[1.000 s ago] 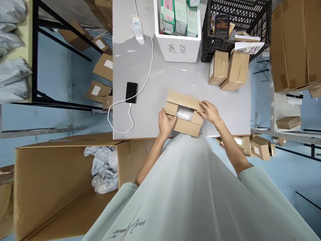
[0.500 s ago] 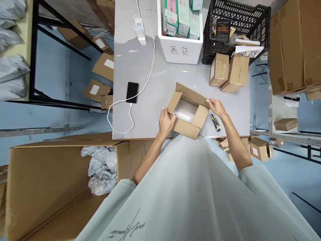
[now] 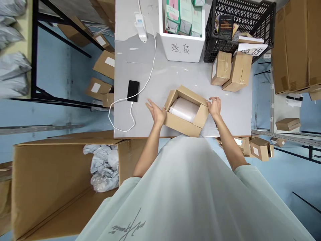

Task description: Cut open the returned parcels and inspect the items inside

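An open cardboard box (image 3: 182, 124) sits tilted at the table's front edge, close to my body. Its top flaps stand folded outward or upright, and a whitish, shiny wrapped item (image 3: 185, 109) shows inside. My left hand (image 3: 157, 113) is at the box's left end with fingers spread, the base of the thumb close to the cardboard; whether it touches I cannot tell. At the upper right corner, my right hand (image 3: 213, 106) pinches the cardboard edge between thumb and curled fingers. My right forearm hides most of the utility knife.
On the table are a black phone (image 3: 133, 91) on a white cable, a power strip (image 3: 140, 28), a white bin (image 3: 185, 52) of green cartons, a black crate (image 3: 210, 50) and two taped boxes (image 3: 237, 73). A large open carton (image 3: 50, 187) stands at the lower left.
My left hand has let go of the box and spread its fingers. More of the wrapped item shows inside the box. My right forearm has moved over the utility knife.
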Tool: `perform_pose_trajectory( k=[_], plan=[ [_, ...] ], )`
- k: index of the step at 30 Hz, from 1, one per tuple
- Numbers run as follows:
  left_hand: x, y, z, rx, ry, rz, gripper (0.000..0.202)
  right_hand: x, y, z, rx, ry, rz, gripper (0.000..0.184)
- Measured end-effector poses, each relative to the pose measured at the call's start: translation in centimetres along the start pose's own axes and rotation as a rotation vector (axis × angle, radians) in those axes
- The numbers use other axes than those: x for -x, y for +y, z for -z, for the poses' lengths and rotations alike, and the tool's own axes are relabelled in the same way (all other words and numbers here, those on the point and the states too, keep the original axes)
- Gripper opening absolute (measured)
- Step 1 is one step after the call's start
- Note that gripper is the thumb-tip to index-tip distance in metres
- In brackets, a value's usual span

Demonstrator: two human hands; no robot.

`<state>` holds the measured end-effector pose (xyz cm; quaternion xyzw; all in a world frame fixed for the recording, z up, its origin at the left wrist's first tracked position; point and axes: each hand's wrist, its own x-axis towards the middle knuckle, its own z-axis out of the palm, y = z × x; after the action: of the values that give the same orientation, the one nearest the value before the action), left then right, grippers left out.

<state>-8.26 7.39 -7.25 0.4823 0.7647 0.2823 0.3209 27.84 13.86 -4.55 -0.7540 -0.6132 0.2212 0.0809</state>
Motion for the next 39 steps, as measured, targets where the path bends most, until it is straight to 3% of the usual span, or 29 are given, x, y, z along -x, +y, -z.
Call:
perform_pose_trajectory(
  k=[2,5,7,10,12,15,19,22,25,27,29,33,36,39],
  plan=[
    [0.1,0.6,0.1,-0.088,0.010,-0.089,0.060,1.2,-1.2,0.3,0.092,-0.033,0.092,0.035],
    [0.5,1.7,-0.4,-0.116,-0.193,-0.258,0.053,3.6,-2.9,-0.3,0.141,-0.059,0.182,0.042],
    [0.9,2.4,-1.1,-0.117,-0.269,-0.298,0.056,5.3,-3.8,-1.4,0.127,-0.046,0.199,0.049],
    [1.4,2.9,-2.0,-0.108,-0.252,-0.301,0.058,7.1,-4.5,-3.2,0.099,-0.022,0.188,0.075],
    [1.6,2.9,-2.2,-0.092,-0.228,-0.285,0.057,7.6,-4.4,-3.6,0.073,-0.033,0.165,0.083],
    [1.7,2.5,-2.0,-0.095,-0.201,-0.234,0.057,8.0,-2.8,-2.7,-0.016,-0.069,0.186,0.086],
    [2.5,1.7,-1.7,-0.116,-0.175,-0.190,0.066,9.6,1.7,0.0,-0.127,-0.016,0.235,0.084],
    [4.0,1.1,-1.9,-0.116,-0.138,-0.165,0.069,11.4,4.9,1.1,-0.092,0.101,0.131,0.080],
    [5.9,0.8,-2.4,-0.124,-0.099,-0.103,0.068,12.7,6.1,0.6,-0.023,0.176,0.019,0.063],
    [7.2,0.8,-2.6,-0.147,-0.110,-0.065,0.067,13.1,5.7,-0.1,-0.014,0.130,0.015,0.050],
    [8.2,0.8,-2.5,-0.179,-0.142,-0.066,0.067,13.2,4.5,-0.8,-0.024,0.052,0.056,0.048],
    [8.6,1.1,-1.6,-0.232,-0.183,-0.235,0.053,13.1,2.1,-0.9,-0.004,-0.038,0.189,0.044],
    [7.5,1.6,-1.3,-0.236,-0.348,-0.355,0.043,12.4,1.0,-0.3,0.060,-0.179,0.288,0.037],
    [5.9,2.2,-2.0,-0.292,-0.529,-0.363,0.039,11.3,0.4,-0.2,0.165,-0.323,0.356,0.030]
  ],
)
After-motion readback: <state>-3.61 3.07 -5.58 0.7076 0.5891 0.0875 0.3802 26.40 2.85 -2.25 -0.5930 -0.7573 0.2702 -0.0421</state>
